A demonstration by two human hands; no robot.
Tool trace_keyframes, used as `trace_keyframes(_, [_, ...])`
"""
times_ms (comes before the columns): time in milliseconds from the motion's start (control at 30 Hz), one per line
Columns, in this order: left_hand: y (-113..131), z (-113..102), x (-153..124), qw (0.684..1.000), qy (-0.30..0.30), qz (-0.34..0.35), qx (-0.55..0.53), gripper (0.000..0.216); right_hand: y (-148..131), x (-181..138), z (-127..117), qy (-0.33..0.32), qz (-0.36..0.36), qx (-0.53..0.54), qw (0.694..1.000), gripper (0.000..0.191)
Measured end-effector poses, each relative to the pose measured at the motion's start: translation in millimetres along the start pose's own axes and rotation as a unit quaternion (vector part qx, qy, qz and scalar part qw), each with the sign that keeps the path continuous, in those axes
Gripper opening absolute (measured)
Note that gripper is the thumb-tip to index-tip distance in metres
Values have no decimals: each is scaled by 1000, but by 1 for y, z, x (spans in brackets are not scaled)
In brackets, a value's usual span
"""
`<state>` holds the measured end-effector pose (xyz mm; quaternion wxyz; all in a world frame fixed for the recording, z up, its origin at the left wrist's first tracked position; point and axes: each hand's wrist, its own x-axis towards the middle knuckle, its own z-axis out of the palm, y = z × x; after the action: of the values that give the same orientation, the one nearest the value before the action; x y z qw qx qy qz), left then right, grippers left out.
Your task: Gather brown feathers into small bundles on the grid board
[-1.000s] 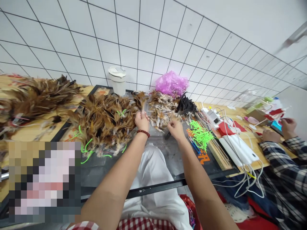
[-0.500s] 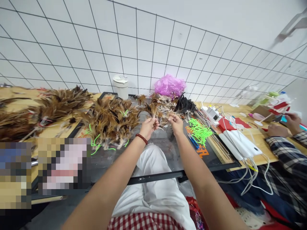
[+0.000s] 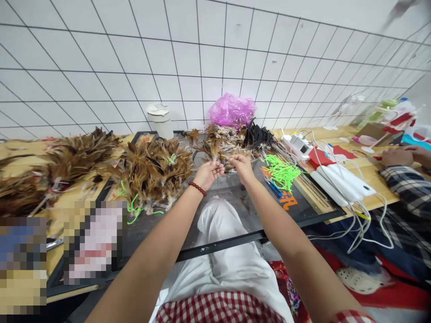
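Note:
My left hand [image 3: 210, 174], with a beaded bracelet at the wrist, pinches a small bunch of brown feathers [image 3: 213, 150] by its base, tips pointing away from me. Just to its right, my right hand [image 3: 244, 168] is closed in a pinch. A thin tan piece that looks like a feather extends from those fingertips toward the bunch. Both hands are above a dark glossy board [image 3: 232, 211]. Left of them lies a large heap of brown feathers [image 3: 151, 168]. Bright green ties [image 3: 282, 172] lie to the right, partly over a blue tool [image 3: 273, 187].
Behind my hands are a pink plastic bag [image 3: 232, 110], black feathers [image 3: 258, 135] and a white lidded cup [image 3: 160, 121]. To the right lie a white power strip [image 3: 297, 146] and white devices [image 3: 343, 186] with cables. Another person's sleeve [image 3: 406, 186] is at far right.
My right hand has moved closer to the feather bunch in my left hand. The camera view has tilted and shifted slightly. The other person's hands have come closer together.

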<state>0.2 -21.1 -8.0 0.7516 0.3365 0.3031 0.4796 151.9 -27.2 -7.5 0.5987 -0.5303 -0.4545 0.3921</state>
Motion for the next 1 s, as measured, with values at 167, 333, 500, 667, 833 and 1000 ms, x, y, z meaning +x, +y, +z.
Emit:
trace_keyframes(167, [2, -1, -8, 1000, 3, -16, 9, 13, -6, -11, 15, -67, 60, 116, 989, 27])
trace_keyframes(333, [2, 2, -11, 999, 12, -22, 25, 9, -9, -15, 16, -78, 87, 184, 976, 32])
trace_keyframes(500, [4, 3, -12, 999, -5, -40, 36, 10, -8, -19, 25, -88, 110, 241, 960, 36])
trace_keyframes(667, [4, 3, -14, 998, -10, -47, 40, 9, -3, -23, 32, -91, 109, 240, 960, 37])
trace_keyframes(833, [4, 3, -14, 997, -24, -47, 55, 11, -1, -23, 32, -76, 107, 256, 958, 38])
trace_keyframes(1000, [2, 4, -15, 999, -30, -21, 36, 10, -5, -22, 29, -75, 111, 271, 953, 37])
